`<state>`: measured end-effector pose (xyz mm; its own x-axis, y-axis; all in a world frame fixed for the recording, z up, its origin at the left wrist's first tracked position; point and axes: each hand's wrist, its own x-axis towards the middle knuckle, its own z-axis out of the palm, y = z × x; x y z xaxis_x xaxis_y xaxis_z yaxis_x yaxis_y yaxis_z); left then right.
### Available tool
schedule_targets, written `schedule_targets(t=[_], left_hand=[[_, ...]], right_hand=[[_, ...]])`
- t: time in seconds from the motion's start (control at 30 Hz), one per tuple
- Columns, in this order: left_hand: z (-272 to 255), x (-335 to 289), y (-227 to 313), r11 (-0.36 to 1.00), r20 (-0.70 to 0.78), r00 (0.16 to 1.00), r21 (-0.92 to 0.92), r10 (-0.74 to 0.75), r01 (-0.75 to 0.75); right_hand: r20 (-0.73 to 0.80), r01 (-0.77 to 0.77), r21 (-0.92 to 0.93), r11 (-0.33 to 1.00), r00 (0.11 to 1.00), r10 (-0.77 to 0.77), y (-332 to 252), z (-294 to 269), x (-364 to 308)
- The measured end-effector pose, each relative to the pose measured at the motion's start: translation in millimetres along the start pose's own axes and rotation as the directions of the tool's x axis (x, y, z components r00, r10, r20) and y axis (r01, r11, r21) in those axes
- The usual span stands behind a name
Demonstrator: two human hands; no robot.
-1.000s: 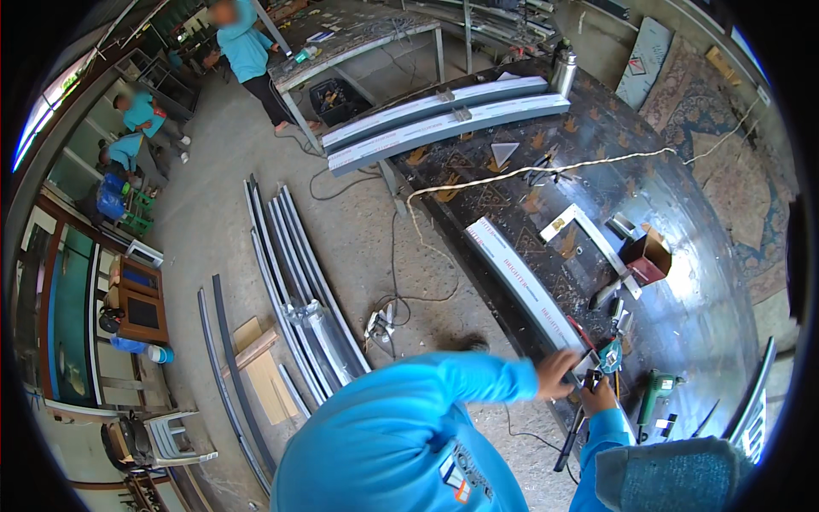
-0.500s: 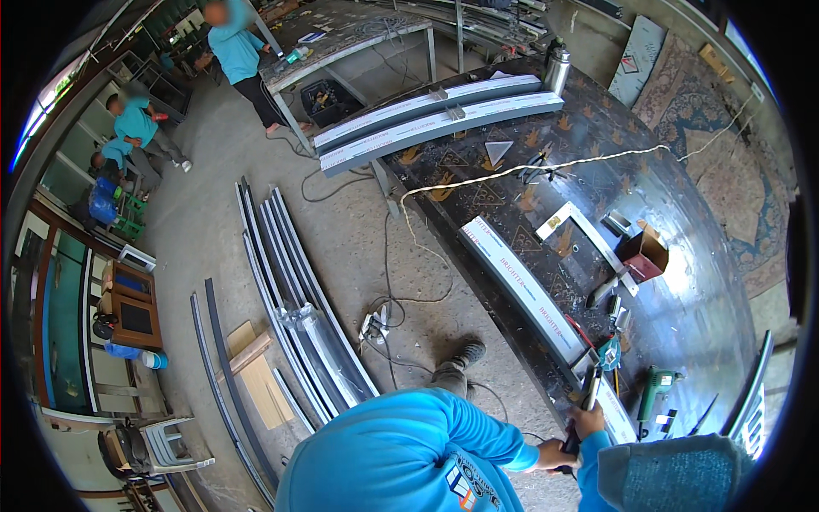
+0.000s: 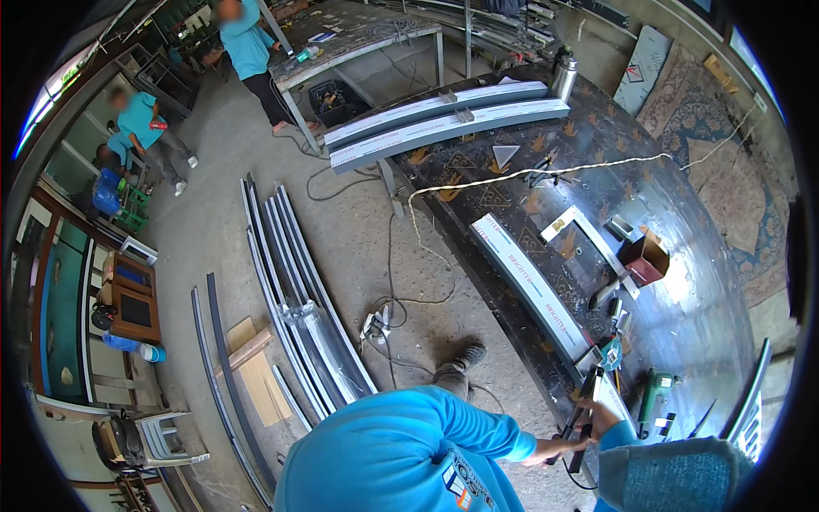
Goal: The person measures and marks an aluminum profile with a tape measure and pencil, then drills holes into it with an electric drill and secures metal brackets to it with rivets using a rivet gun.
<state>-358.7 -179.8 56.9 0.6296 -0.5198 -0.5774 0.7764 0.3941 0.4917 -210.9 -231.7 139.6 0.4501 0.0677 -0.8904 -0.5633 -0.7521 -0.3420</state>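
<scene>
A dark long-handled hand tool (image 3: 588, 394) lies over the table's near edge, close to the end of the wrapped profile; its exact kind is unclear. My left hand (image 3: 553, 449) is closed on a black handle of it. My right hand (image 3: 604, 418) is beside the tool, its fingers stretched out and partly hidden by my sleeve. A long white-wrapped grey metal profile (image 3: 529, 282) lies along the table edge, leading toward my hands. Just past the tool is a small teal tool (image 3: 611, 352). The green heat gun (image 3: 655, 394) lies to the right of my right hand.
The dark patterned table (image 3: 478, 192) bears a white square frame piece (image 3: 589, 235), a red-brown box (image 3: 644, 259), a steel flask (image 3: 564, 78) and two wrapped profiles (image 3: 452, 128). A cord (image 3: 529, 177) crosses it. Long profiles (image 3: 294, 282) lie on the floor. Co-workers (image 3: 247, 47) stand farther back.
My right hand has moved right and its fingers have loosened from the tool. The tool's dark handle shows more now. My left hand stays near its place.
</scene>
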Motion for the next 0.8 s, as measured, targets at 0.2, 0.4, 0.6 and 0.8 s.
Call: schedule_targets(t=[0.2, 0.4, 0.6, 0.8], left_hand=[[15, -2, -7, 0.913, -0.151, 0.955, 0.363, 0.256, -0.188], [-38, 20, -16, 0.946, 0.282, 0.913, 0.052, 0.294, -0.32], [-121, -59, 90, 0.247, 0.336, 0.743, 0.796, 0.579, -0.553], [-139, -3, 196, -0.362, 0.503, 0.591, 0.864, 0.63, -0.349]], right_hand=[[-0.316, 0.518, 0.163, 0.839, 0.833, -0.453, 67, 42, 40], [-0.225, 0.492, -0.002, 0.87, 0.848, -0.48, 33, 28, 36], [0.028, 0.2, -0.709, 0.676, 0.966, -0.257, 41, -45, -122], [-0.015, -0.021, -0.859, 0.512, 1.0, 0.016, 29, -116, -152]])
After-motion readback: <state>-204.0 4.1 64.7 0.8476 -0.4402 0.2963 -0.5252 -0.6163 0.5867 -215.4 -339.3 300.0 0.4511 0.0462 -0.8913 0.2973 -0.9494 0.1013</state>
